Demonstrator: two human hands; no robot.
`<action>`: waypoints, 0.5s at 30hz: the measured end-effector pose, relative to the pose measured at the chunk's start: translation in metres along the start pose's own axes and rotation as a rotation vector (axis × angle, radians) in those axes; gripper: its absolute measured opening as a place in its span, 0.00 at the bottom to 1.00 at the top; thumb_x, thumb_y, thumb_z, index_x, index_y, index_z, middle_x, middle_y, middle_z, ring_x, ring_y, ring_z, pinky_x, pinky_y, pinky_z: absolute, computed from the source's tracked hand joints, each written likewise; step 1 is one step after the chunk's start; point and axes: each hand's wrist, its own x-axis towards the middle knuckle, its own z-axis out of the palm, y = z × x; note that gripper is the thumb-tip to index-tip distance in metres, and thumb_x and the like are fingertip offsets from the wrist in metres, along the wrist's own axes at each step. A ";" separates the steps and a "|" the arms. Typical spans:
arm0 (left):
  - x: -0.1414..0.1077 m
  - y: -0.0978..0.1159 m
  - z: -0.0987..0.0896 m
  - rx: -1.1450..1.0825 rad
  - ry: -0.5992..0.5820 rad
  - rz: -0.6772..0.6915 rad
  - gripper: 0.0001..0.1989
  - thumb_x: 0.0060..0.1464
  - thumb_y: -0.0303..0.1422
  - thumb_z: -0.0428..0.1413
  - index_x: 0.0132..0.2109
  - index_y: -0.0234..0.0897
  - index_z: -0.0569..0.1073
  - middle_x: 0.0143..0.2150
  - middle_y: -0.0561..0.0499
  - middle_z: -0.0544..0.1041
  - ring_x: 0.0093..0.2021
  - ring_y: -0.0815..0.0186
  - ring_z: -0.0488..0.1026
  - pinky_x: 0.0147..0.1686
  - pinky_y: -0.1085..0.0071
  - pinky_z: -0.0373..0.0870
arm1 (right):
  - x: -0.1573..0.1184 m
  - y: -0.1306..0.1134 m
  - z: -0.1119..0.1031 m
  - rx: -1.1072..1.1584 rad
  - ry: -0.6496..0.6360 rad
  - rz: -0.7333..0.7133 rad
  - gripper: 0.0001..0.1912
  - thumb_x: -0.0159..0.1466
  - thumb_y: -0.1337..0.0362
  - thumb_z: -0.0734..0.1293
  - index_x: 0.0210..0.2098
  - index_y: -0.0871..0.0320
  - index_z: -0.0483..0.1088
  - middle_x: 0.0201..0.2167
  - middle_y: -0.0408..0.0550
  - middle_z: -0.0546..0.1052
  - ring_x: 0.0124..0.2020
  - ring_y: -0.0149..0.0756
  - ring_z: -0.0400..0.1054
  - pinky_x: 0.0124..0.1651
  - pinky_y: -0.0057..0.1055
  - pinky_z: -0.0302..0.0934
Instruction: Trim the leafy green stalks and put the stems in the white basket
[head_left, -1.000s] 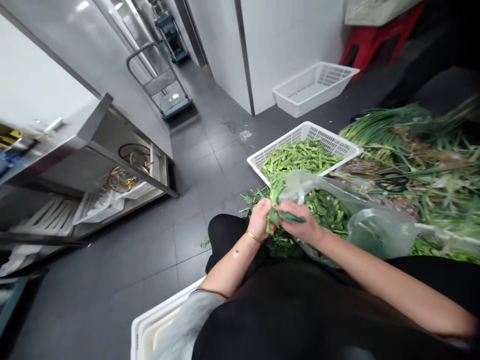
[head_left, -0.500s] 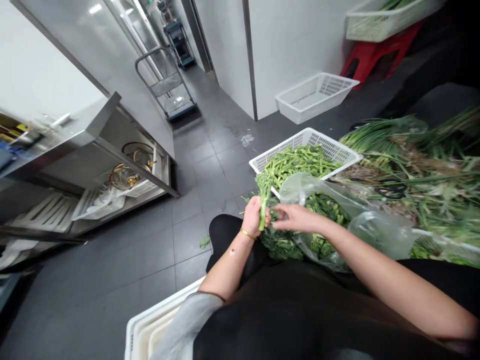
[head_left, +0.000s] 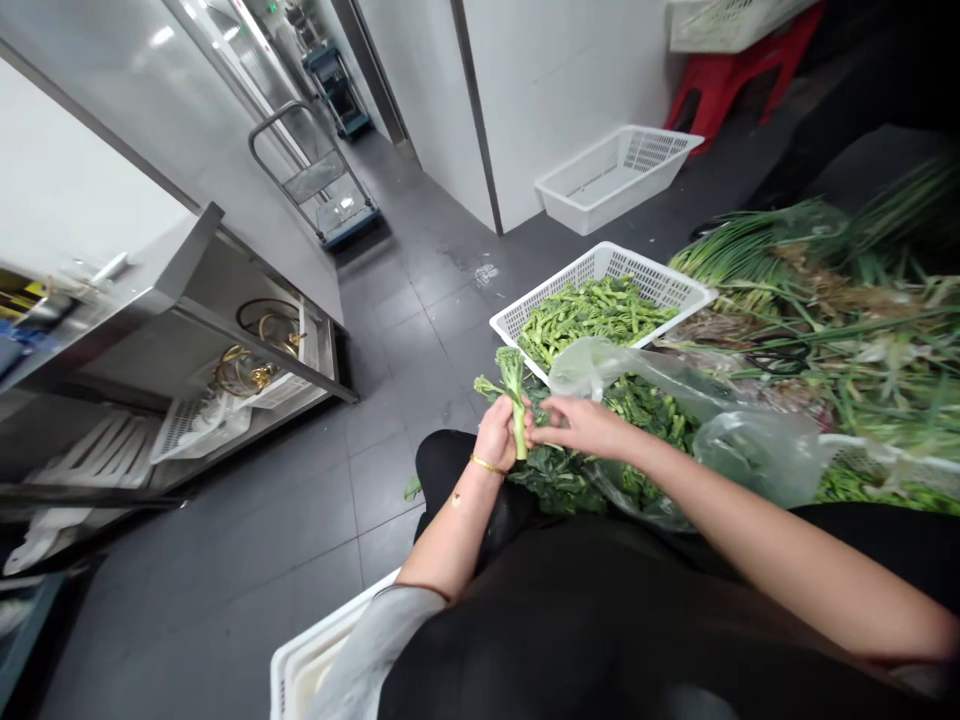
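Note:
My left hand [head_left: 495,432] is closed around a broccolini stalk [head_left: 518,405], held upright with its budded head at the top and the pale cut stem pointing down. From the right, my right hand [head_left: 583,425] reaches in, its fingertips at the stalk and the left hand's fingers. Its thumb and forefinger look stretched out and apart, and no thing shows between them. A leafy sprig [head_left: 487,387] sticks out left of the stalk. Just beyond the hands, a white basket [head_left: 679,290] holds trimmed broccolini [head_left: 596,315]. Dark leaves [head_left: 559,480] lie under the hands.
A clear plastic bag [head_left: 757,455] with more greens lies right of my hands. Heaped spring onions [head_left: 847,330] spread at the far right. Another white basket [head_left: 592,205] stands by the wall, near a red stool [head_left: 705,90]. A steel shelf [head_left: 262,330] and a trolley [head_left: 345,215] are leftward.
My right hand has moved slightly left, its fingers now at the stalk. The left hand still holds the stalk, which has turned a little. The camera view has shifted slightly.

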 end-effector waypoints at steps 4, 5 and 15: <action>-0.005 -0.023 0.014 0.184 0.156 0.173 0.20 0.52 0.50 0.55 0.32 0.38 0.61 0.14 0.60 0.63 0.12 0.75 0.57 0.13 0.79 0.51 | 0.029 -0.002 -0.010 -0.120 0.207 0.059 0.20 0.61 0.47 0.63 0.38 0.58 0.71 0.29 0.48 0.75 0.28 0.35 0.67 0.27 0.28 0.51; -0.005 -0.027 0.017 0.208 0.187 0.199 0.20 0.52 0.49 0.55 0.32 0.38 0.60 0.14 0.60 0.62 0.12 0.75 0.57 0.13 0.80 0.50 | 0.030 -0.005 -0.007 -0.203 0.264 0.014 0.19 0.64 0.50 0.60 0.35 0.59 0.71 0.29 0.50 0.75 0.28 0.35 0.67 0.27 0.28 0.50; -0.007 0.001 0.005 -0.038 -0.016 -0.103 0.14 0.53 0.42 0.53 0.38 0.35 0.67 0.19 0.57 0.65 0.13 0.74 0.58 0.13 0.78 0.51 | -0.045 -0.005 0.006 -0.204 0.047 -0.529 0.17 0.63 0.49 0.63 0.27 0.56 0.68 0.20 0.42 0.71 0.20 0.31 0.63 0.23 0.29 0.48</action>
